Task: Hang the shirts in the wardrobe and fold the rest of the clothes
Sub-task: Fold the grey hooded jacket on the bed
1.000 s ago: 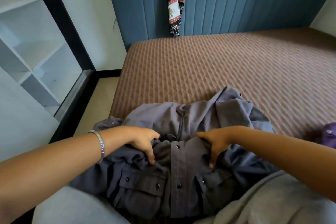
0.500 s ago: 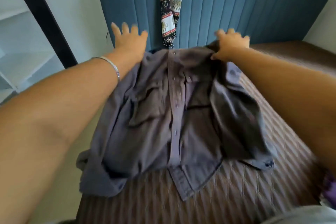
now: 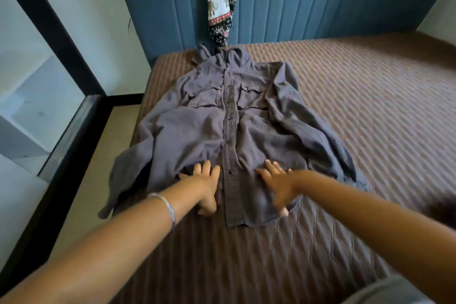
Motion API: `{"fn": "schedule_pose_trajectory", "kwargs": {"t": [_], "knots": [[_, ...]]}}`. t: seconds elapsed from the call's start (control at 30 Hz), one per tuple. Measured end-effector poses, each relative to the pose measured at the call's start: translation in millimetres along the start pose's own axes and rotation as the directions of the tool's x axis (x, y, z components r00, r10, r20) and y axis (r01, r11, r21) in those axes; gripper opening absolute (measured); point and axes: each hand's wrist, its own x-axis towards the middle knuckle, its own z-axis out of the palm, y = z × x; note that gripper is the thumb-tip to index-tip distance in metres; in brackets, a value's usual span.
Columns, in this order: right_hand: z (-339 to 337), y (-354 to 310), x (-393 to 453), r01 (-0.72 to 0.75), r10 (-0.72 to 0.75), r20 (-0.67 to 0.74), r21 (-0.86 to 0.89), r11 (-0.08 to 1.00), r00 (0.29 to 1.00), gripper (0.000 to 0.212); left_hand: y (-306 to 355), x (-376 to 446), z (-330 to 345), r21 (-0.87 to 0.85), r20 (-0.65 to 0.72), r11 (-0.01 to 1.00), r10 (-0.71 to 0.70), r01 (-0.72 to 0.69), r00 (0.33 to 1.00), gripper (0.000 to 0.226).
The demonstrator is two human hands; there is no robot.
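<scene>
The bed [image 3: 345, 111] carries the grey shirt [image 3: 209, 131], spread front-up, collar toward the headboard [image 3: 320, 0]. Left hand [image 3: 206, 186] and right hand [image 3: 277, 184] press flat, fingers spread, near its hem. Best to smooth outward from the placket, straightening the sleeves.

place: home bedroom | evidence: quilted brown bed [image 3: 357, 111], blue padded headboard [image 3: 308, 0], white wardrobe shelves [image 3: 32, 96] alongside
</scene>
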Motion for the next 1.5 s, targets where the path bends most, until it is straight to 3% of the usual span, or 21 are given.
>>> {"fn": "schedule_pose_trajectory", "kwargs": {"t": [0.07, 0.13, 0.23, 0.33, 0.47, 0.57, 0.67, 0.77, 0.8, 0.87, 0.9, 0.97, 1.03, 1.1, 1.17, 1.23, 1.27, 1.3, 1.37, 1.43, 1.5], "knots": [[38.3, -10.3, -4.7, -0.025, 0.018, -0.169, -0.041, 0.999, 0.985, 0.129, 0.2, 4.3, 20.2, -0.028, -0.099, 1.000, -0.010, 0.007, 0.995, 0.113], [47.4, -13.4, -7.4, -0.019, 0.012, -0.343, -0.018, 1.000, 0.939, 0.116, -9.6, 9.0, 25.1, -0.057, -0.296, 0.998, 0.007, -0.025, 0.955, 0.092], [30.9, -10.6, -5.8, -0.080, 0.056, -0.500, -0.028, 0.996, 0.864, 0.072, -29.3, 11.8, 21.1, 0.078, -0.509, 0.997, 0.030, 0.012, 0.860, 0.051], [15.3, -7.3, -9.4, -0.125, 0.111, -0.580, 0.015, 0.992, 0.807, 0.037, -32.1, 4.3, 21.8, 0.001, -0.499, 1.000, 0.016, -0.018, 0.866, 0.033], [26.3, -10.1, -30.1, -0.115, 0.151, -0.421, 0.110, 0.987, 0.894, 0.033, -16.8, -30.0, 38.7, -0.023, -0.379, 0.993, 0.100, -0.117, 0.920, 0.021], [43.9, -21.0, -53.0, -0.054, 0.070, -0.303, 0.059, 0.997, 0.950, 0.029, -4.0, -63.3, 43.6, 0.079, -0.233, 0.988, 0.149, -0.133, 0.961, 0.018], [58.4, -30.6, -80.7, 0.094, -0.089, -0.055, 0.088, 0.992, 0.994, 0.022, 13.2, -97.6, 36.0, 0.270, 0.092, 0.956, 0.096, -0.118, 0.991, 0.033], [52.7, -16.4, -106.9, 0.037, -0.118, 0.186, 0.389, 0.921, 0.975, 0.019, 36.3, -120.0, 16.1, 0.156, 0.413, 0.987, -0.040, -0.028, 0.910, 0.029], [43.3, -7.7, -111.7, 0.021, -0.083, 0.128, 0.422, 0.906, 0.988, 0.023, 43.4, -125.6, 7.6, 0.063, 0.378, 0.998, -0.015, -0.009, 0.926, 0.038], [28.2, 16.1, -122.6, -0.050, 0.111, -0.175, 0.322, 0.945, 0.978, 0.062, 61.1, -129.9, 1.4, 0.030, 0.007, 0.992, 0.122, -0.123, 0.992, 0.052], [22.1, 27.4, -125.3, -0.135, 0.222, -0.299, 0.285, 0.949, 0.928, 0.089, 70.7, -128.4, 2.3, 0.042, -0.189, 0.981, 0.194, -0.190, 0.963, 0.058], [26.0, 42.9, -128.7, -0.253, 0.381, -0.285, 0.398, 0.882, 0.880, 0.125, 95.7, -119.9, 17.9, -0.024, -0.374, 0.952, 0.275, -0.305, 0.886, 0.076], [31.7, 47.6, -120.4, -0.288, 0.401, -0.170, 0.458, 0.841, 0.900, 0.109, 116.9, -105.9, 38.2, -0.023, -0.378, 0.939, 0.310, -0.344, 0.872, 0.097], [30.1, 61.6, -113.6, -0.294, 0.394, -0.153, 0.441, 0.848, 0.906, 0.060, 135.3, -92.3, 56.5, 0.042, -0.293, 0.948, 0.314, -0.315, 0.903, 0.111], [24.0, 83.7, -111.2, -0.213, 0.355, -0.144, 0.576, 0.789, 0.924, 0.026, 143.5, -82.4, 63.5, 0.058, -0.282, 0.948, 0.317, -0.314, 0.905, 0.103], [17.2, 105.6, -110.4, -0.037, 0.435, -0.243, 0.839, 0.543, 0.867, 0.006, 140.4, -75.1, 62.3, 0.020, -0.381, 0.933, 0.339, -0.359, 0.860, 0.074], [15.6, 113.0, -113.2, 0.080, 0.559, -0.323, 0.907, 0.414, 0.764, 0.012, 138.6, -71.5, 59.8, -0.004, -0.423, 0.920, 0.353, -0.392, 0.834, 0.058], [14.3, 117.7, -115.4, 0.160, 0.687, -0.398, 0.909, 0.386, 0.608, 0.027, 135.7, -69.1, 58.1, -0.039, -0.447, 0.908, 0.357, -0.417, 0.820, 0.045], [12.3, 119.1, -120.8, 0.157, 0.746, -0.515, 0.852, 0.499, 0.422, 0.056, 135.6, -67.0, 57.3, -0.067, -0.452, 0.903, 0.351, -0.424, 0.820, 0.035], [10.1, 118.7, -122.0, 0.081, 0.686, -0.588, 0.781, 0.620, 0.429, 0.061, 139.6, -68.1, 58.3, -0.026, -0.423, 0.916, 0.352, -0.400, 0.835, 0.036], [12.1, 115.7, -121.3, -0.117, 0.575, -0.581, 0.638, 0.761, 0.576, 0.055, 144.3, -67.7, 59.9, 0.023, -0.398, 0.931, 0.343, -0.365, 0.851, 0.042]]}}
